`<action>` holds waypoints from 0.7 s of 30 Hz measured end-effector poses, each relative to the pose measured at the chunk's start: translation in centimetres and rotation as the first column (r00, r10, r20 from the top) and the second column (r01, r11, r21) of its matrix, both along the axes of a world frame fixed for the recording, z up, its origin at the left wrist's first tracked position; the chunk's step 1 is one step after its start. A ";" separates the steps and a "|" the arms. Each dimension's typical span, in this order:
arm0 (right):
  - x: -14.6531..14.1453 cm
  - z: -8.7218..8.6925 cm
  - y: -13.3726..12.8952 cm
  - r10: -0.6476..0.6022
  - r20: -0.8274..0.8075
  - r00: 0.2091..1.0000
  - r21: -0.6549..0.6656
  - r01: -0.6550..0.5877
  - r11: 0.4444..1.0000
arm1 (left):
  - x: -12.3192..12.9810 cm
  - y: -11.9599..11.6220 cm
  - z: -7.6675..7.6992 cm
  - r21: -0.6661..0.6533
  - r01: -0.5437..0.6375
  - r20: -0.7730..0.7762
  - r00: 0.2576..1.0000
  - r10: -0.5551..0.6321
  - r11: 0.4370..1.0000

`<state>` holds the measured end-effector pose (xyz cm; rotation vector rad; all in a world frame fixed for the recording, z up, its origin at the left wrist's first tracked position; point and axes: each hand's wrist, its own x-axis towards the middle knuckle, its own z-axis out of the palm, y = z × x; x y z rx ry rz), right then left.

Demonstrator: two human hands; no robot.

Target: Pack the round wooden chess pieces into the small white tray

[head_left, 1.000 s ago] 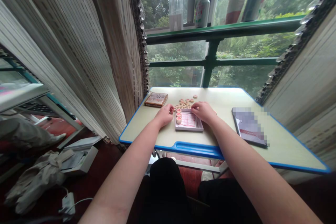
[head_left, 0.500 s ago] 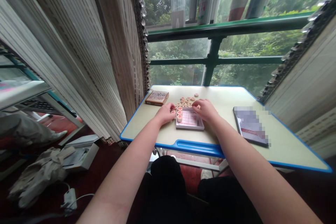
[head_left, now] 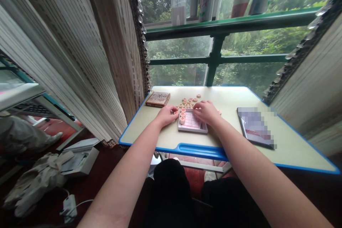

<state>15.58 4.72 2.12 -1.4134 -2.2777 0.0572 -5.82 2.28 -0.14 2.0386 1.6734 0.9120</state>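
Note:
An open shallow box point(head_left: 192, 130) with a red-lined grid inside lies on the table. Along its left wall, Chinese chess pieces point(head_left: 182, 115) with red characters are piled in a row. My left hand point(head_left: 167, 115) is just left of the box, thumb and fingers closed round a pale round Chinese chess piece point(head_left: 175, 113). Over the box's far right corner, my right hand point(head_left: 207, 111) has its fingertips bent down and drawn together; what they hold, if anything, is hidden. Loose pieces point(head_left: 190, 102) are scattered behind the box.
A flat brown box point(head_left: 157, 99) lies at the table's back left. On the right is a dark-edged tablet point(head_left: 255, 128), partly pixelated. Blue edging and a pen groove point(head_left: 201, 149) mark the table's near side. Drink cans point(head_left: 207, 4) stand on the window ledge.
My right hand has moved slightly left, further over the box. My left hand stays beside the box with its fingers closed. The view has shifted slightly.

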 end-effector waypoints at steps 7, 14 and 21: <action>-0.1 -0.6 0.6 -0.021 0.027 0.999 -0.026 0.022 0.999 | 0.1 0.5 0.0 0.065 -0.161 0.219 0.965 0.143 0.985; -0.4 0.3 -0.2 -0.013 0.008 1.000 -0.002 0.013 1.000 | 1.1 0.2 0.2 0.258 -0.193 0.306 0.946 0.109 0.947; -1.1 2.0 -2.1 0.110 -0.411 0.905 0.032 -0.107 0.994 | 2.3 -1.7 1.1 0.338 0.012 0.251 0.962 -0.102 0.941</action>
